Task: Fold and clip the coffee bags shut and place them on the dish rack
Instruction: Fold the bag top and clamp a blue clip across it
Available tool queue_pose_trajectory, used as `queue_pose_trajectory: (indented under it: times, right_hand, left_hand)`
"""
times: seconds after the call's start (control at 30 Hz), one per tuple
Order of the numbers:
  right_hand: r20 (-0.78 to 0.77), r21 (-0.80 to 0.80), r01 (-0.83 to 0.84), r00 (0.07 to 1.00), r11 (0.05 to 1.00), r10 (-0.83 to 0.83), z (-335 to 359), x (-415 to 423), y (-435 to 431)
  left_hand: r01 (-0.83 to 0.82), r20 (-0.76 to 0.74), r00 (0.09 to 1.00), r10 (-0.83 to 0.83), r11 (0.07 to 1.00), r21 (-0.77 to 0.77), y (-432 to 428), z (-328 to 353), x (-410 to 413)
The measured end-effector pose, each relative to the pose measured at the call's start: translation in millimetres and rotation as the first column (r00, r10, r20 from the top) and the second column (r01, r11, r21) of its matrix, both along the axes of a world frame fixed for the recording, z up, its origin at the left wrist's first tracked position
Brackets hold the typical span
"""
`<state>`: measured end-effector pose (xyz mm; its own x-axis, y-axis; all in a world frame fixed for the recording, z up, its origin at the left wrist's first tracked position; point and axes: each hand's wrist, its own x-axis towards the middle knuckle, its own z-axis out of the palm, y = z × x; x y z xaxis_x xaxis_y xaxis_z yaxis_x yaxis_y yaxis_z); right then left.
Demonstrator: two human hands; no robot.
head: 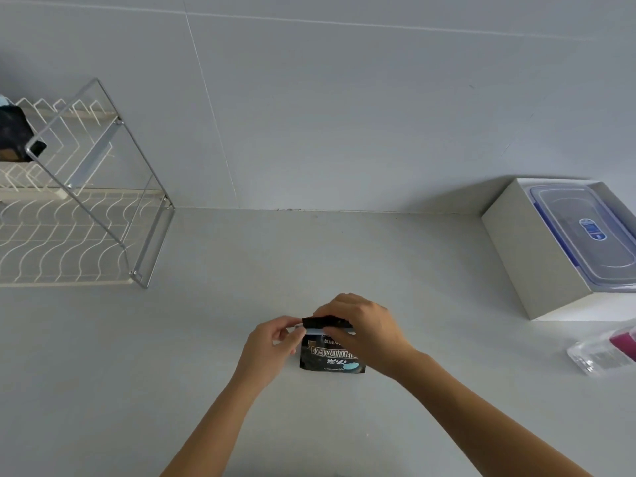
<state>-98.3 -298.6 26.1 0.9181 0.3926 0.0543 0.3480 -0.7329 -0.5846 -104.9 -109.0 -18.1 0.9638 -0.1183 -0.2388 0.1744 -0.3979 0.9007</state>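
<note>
Both hands (272, 342) (361, 325) pinching bag (330, 356) top, fingers clamped on fold; clip (328, 330) going on. Next: seat clip fully, carry bag to rack (86, 215).

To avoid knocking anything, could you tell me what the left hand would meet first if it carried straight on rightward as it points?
Most likely the coffee bag its fingers already pinch, then the right hand.
</note>
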Motion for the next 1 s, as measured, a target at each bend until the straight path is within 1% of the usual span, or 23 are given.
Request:
queue_pose_trajectory:
  times: [0.07,0.1,0.17,0.2,0.23,0.3,0.33,0.37,0.43,0.5,0.57,0.63,0.7,0.83,1.0]
  right_hand:
    - [0.034,-0.005,0.064,0.997,0.998,-0.064,-2,-1,-17]
    - [0.023,0.012,0.117,0.993,0.993,-0.118,-5,-3,-28]
    - [-0.072,0.113,0.236,0.971,0.965,-0.229,-11,-8,-49]
    - [-0.124,0.177,0.285,0.956,0.942,-0.266,-14,-11,-56]
    - [-0.16,0.232,0.325,0.943,0.917,-0.293,-17,-15,-62]
    - [-0.21,0.318,0.372,0.925,0.872,-0.318,-20,-21,-65]
    - [-0.236,0.365,0.39,0.917,0.846,-0.321,-21,-23,-64]
    - [-0.262,0.412,0.409,0.909,0.814,-0.324,-22,-24,-62]
    - [-0.302,0.477,0.444,0.893,0.759,-0.333,-24,-24,-57]
    - [-0.326,0.516,0.455,0.888,0.726,-0.325,-25,-23,-55]
    - [-0.363,0.556,0.472,0.878,0.684,-0.311,-26,-23,-56]
    - [-0.405,0.596,0.513,0.856,0.618,-0.32,-29,-23,-59]
    - [-0.404,0.611,0.531,0.847,0.587,-0.346,-32,-23,-61]
    - [-0.356,0.639,0.48,0.877,0.601,-0.321,-37,-27,-58]
    - [-0.274,0.589,0.432,0.902,0.683,-0.334,-42,-26,-58]
  left_hand:
    - [0.02,-0.017,1.0,-0.019,0.997,0.068,2,0,7]
    - [0.028,-0.026,0.999,-0.026,0.993,0.114,3,0,9]
    - [0.052,0.003,0.998,-0.055,0.962,0.27,0,3,9]
    - [0.049,0.059,0.995,-0.075,0.934,0.355,-1,8,9]
    - [0.025,0.148,0.985,-0.094,0.911,0.413,-4,14,9]
    - [-0.015,0.337,0.927,-0.164,0.883,0.47,-12,26,10]
    - [-0.004,0.397,0.892,-0.218,0.872,0.489,-19,33,10]
    - [0.029,0.426,0.862,-0.275,0.865,0.501,-27,40,11]
    - [0.129,0.433,0.82,-0.375,0.857,0.499,-48,48,12]
    - [0.192,0.425,0.792,-0.437,0.841,0.506,-67,47,15]
    - [0.191,0.427,0.798,-0.425,0.851,0.489,-80,44,17]
    - [0.157,0.447,0.811,-0.377,0.877,0.454,-88,41,17]
    - [0.126,0.478,0.807,-0.347,0.892,0.434,-93,36,13]
    - [0.069,0.479,0.851,-0.216,0.95,0.305,-89,26,11]
    - [0.005,0.557,0.823,-0.114,0.981,0.194,-88,18,5]
